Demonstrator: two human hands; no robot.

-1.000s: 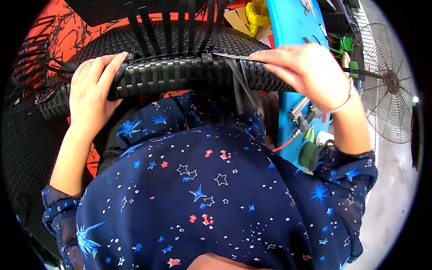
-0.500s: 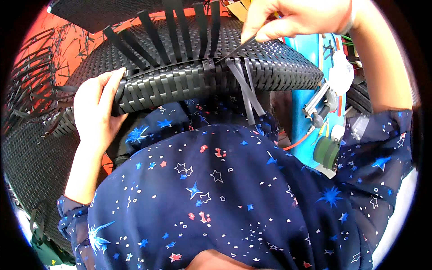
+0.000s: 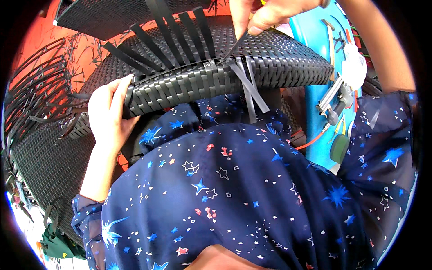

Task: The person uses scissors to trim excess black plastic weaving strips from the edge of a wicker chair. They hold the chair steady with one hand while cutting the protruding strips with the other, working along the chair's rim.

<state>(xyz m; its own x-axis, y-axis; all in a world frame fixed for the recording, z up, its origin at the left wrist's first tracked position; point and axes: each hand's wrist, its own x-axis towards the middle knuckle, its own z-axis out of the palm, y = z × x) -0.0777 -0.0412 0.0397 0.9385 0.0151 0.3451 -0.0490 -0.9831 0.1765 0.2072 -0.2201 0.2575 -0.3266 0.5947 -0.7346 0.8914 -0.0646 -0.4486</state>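
Note:
A black woven wicker panel (image 3: 189,87) with a thick rounded edge lies across in front of me. My left hand (image 3: 108,105) grips the left end of that edge, thumb underneath and fingers over the top. Above the weave, my right hand (image 3: 270,15) is closed in a pinch on a flat black strip (image 3: 235,46), which runs taut and slanting down to the edge. Left of it, several loose black strips (image 3: 171,33) stand up in a fan. Grey-looking strip ends (image 3: 249,85) cross and hang over the front of the edge.
To the right, a blue work surface (image 3: 317,108) carries a white plastic bag (image 3: 354,65), a hand tool with an orange hose (image 3: 344,96) and a dark green roll (image 3: 339,148). At left are woven pieces with loose strips (image 3: 36,90). Strip scraps litter the red floor (image 3: 85,54).
My right hand has moved left and slightly up relative to the panel, so the pinched strip stands steeper. The view has shifted a little; my left hand keeps its hold on the edge.

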